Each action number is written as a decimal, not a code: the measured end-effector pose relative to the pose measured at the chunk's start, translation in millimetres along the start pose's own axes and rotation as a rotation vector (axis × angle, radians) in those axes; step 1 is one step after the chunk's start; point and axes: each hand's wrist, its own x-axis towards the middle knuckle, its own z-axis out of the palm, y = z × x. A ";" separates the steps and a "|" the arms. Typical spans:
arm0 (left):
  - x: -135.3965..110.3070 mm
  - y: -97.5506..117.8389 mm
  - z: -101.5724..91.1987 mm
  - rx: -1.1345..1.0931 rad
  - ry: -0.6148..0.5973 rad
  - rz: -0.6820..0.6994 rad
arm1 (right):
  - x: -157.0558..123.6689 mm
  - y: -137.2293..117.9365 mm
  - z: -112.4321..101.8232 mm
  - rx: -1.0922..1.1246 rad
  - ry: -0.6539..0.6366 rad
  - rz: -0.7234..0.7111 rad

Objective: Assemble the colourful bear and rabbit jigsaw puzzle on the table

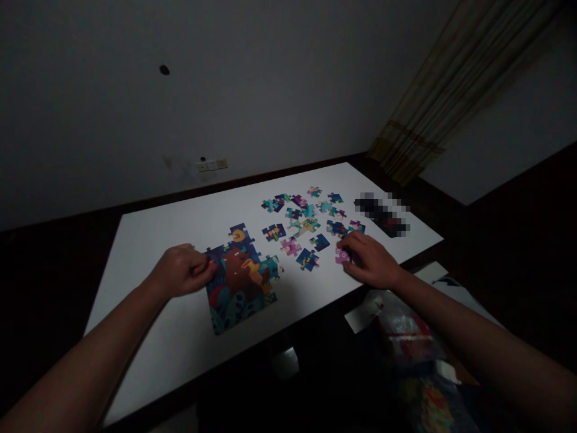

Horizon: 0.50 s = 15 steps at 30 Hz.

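Observation:
My left hand (183,270) sits curled at the left edge of an assembled block of colourful jigsaw pieces (238,288), its fingertips touching the block. Whether those fingers pinch a piece is hidden. My right hand (368,260) is on the table to the right, with its fingers over a purple jigsaw piece (342,256). Just beyond that hand lies a scattered group of several loose jigsaw pieces (304,222) in blue, teal and pink, all lying flat on the white table (180,234).
A pixelated dark object (382,214) lies near the table's far right edge. A crumpled plastic bag (401,337) and white paper sit below the near edge. Walls bound the far sides, with wall sockets (211,165) and a hanging curtain (419,90).

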 end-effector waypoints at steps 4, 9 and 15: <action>-5.4 -4.0 2.3 0.028 -0.097 -0.113 | -0.1 0.2 -0.1 -0.018 0.007 -0.023; -9.9 -9.6 5.1 0.045 -0.176 -0.189 | -0.8 0.3 2.4 -0.027 0.031 -0.021; -11.1 -12.7 5.9 0.036 -0.197 -0.217 | -1.8 0.6 5.1 -0.024 0.044 0.010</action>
